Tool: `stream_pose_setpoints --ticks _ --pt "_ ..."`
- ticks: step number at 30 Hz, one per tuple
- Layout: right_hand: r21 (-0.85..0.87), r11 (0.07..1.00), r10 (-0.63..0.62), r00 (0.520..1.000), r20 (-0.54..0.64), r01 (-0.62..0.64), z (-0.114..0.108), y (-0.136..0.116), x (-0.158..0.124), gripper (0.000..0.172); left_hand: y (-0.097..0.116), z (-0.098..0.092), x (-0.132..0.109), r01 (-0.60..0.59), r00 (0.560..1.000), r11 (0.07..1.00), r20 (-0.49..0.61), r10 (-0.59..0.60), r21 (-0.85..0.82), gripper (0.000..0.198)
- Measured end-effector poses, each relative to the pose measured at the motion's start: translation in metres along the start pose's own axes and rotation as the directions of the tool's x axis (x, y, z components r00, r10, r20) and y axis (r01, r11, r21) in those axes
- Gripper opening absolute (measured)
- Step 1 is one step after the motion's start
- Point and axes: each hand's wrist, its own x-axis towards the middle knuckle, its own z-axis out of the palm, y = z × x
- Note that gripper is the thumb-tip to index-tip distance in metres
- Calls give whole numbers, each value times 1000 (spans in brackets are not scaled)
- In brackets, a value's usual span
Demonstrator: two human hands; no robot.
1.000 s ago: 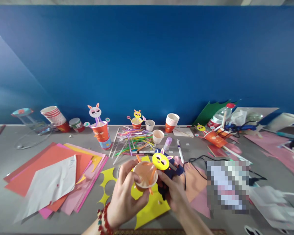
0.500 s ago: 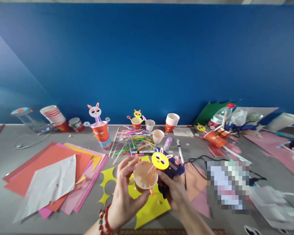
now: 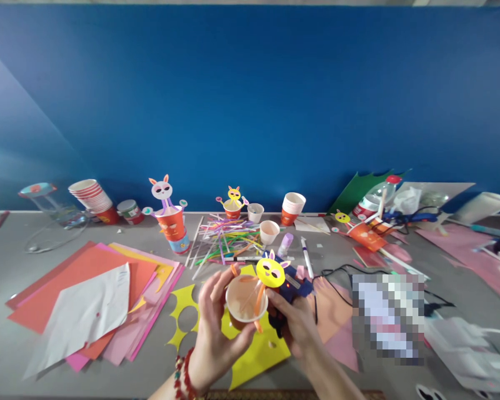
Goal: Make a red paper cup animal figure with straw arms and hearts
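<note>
My left hand (image 3: 214, 330) is wrapped round a paper cup (image 3: 245, 303) held mouth up, with orange straws (image 3: 259, 297) crossing inside it. A yellow paper bunny face (image 3: 270, 271) stands at the cup's far rim. My right hand (image 3: 294, 325) grips a dark blue glue gun (image 3: 294, 286), its nozzle close to the cup's rim beside the bunny face. A black cord (image 3: 329, 273) trails from the gun to the right. Both hands hover over a yellow sheet with round cut-outs (image 3: 258, 350).
Stacked coloured paper (image 3: 95, 294) lies at left. Loose straws (image 3: 225, 236), a glue stick (image 3: 285, 244), a marker (image 3: 306, 256), finished bunny cups (image 3: 171, 222) and cup stacks (image 3: 292, 206) fill the middle and back. A bottle (image 3: 375, 197) and pink sheets (image 3: 462, 244) are at right.
The cup and both hands have shifted slightly up and left; the grip on cup and glue gun is unchanged.
</note>
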Motion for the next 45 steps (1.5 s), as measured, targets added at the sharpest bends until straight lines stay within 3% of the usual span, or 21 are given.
stream_pose_setpoints --ticks 10,30,35,39,42,45 --pt "9 998 -55 998 33 55 3 1 0 37 -4 4 0 19 999 996 -27 -22 -87 90" --pt "-46 999 11 998 54 -9 5 10 0 47 -21 11 7 -144 979 965 -173 106 -221 92" --pt "-72 997 -16 996 89 23 -2 10 6 43 -22 7 8 -148 976 959 -191 103 -242 93" --pt "-132 989 -55 991 124 71 -19 -5 19 33 -24 0 9 -143 967 967 -239 91 -209 90" --pt "-246 962 -84 987 134 115 -37 -30 29 32 -24 -4 10 -128 962 974 -264 76 -186 88" --pt "-350 890 -249 954 165 293 -56 -64 41 28 -25 -5 10 -121 961 977 -268 71 -177 88"
